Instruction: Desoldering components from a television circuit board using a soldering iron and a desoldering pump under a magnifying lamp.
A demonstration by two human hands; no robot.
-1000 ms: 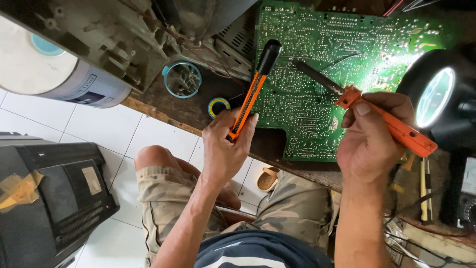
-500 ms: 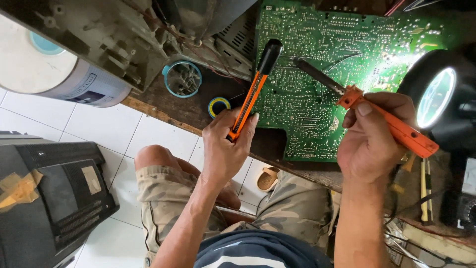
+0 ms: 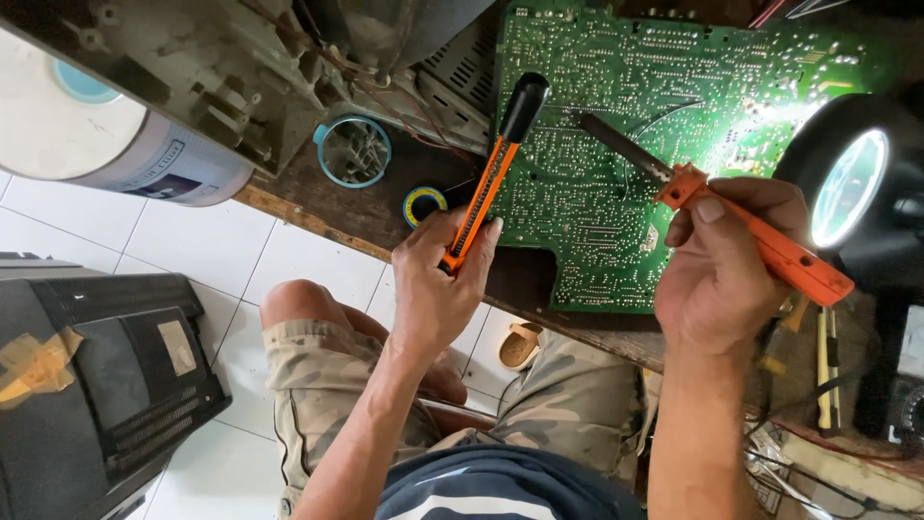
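We hold two tools over the circuit board (image 3: 616, 183), which lies flat on the wooden worktop (image 3: 385, 202) with its solder side up.

**Left hand.** The left hand (image 3: 438, 289) has its fingers closed around the lower end of the desoldering pump (image 3: 491, 173), an orange barrel with a black end piece that rests at the board's left edge. We judge the pump light and stiff; its smooth plastic barrel is best held low, as here, with the thumb free.

**Right hand.** The right hand (image 3: 717, 274) wraps its fingers around the orange handle of the soldering iron (image 3: 712, 207), whose dark metal shaft points down onto the board. We judge the shaft hot; hold only the handle.

**Board.** Thin, rigid and fragile; take it by the edges.

A magnifier lamp (image 3: 847, 188) shines at the right.
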